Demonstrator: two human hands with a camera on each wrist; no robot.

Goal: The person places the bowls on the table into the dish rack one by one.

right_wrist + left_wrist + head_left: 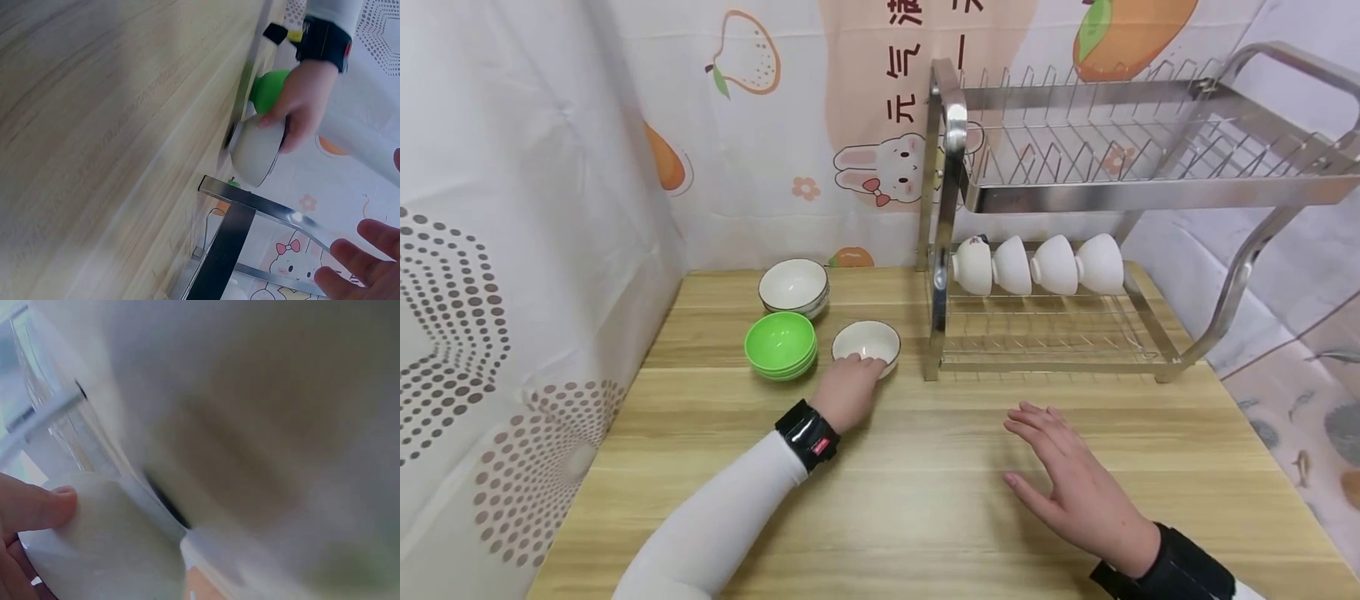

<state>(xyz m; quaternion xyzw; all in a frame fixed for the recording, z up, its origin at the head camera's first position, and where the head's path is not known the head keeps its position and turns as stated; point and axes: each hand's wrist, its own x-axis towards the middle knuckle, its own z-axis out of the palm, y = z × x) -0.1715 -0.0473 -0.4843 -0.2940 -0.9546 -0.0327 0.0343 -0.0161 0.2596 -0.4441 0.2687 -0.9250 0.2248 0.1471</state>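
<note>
My left hand [847, 390] grips the near rim of a white bowl with a dark edge [859, 337]. In the left wrist view the thumb [47, 509] presses against the bowl's outer wall [119, 537], while the other fingers are mostly hidden. The right wrist view shows the same bowl [255, 149] upright, at or just above the tabletop; I cannot tell whether its foot touches. Over the wood at the right, my right hand [1078, 479] has its fingers extended and holds nothing. Left of the gripped bowl is a stack of green bowls [780, 343].
Behind the green stack stand more white bowls [793, 285], nested. A two-tier metal dish rack [1052, 367] occupies the right rear of the wooden table [917, 500]. Several white bowls [1054, 265] lean in a row on its lower tier. Printed curtains [737, 142] hang behind.
</note>
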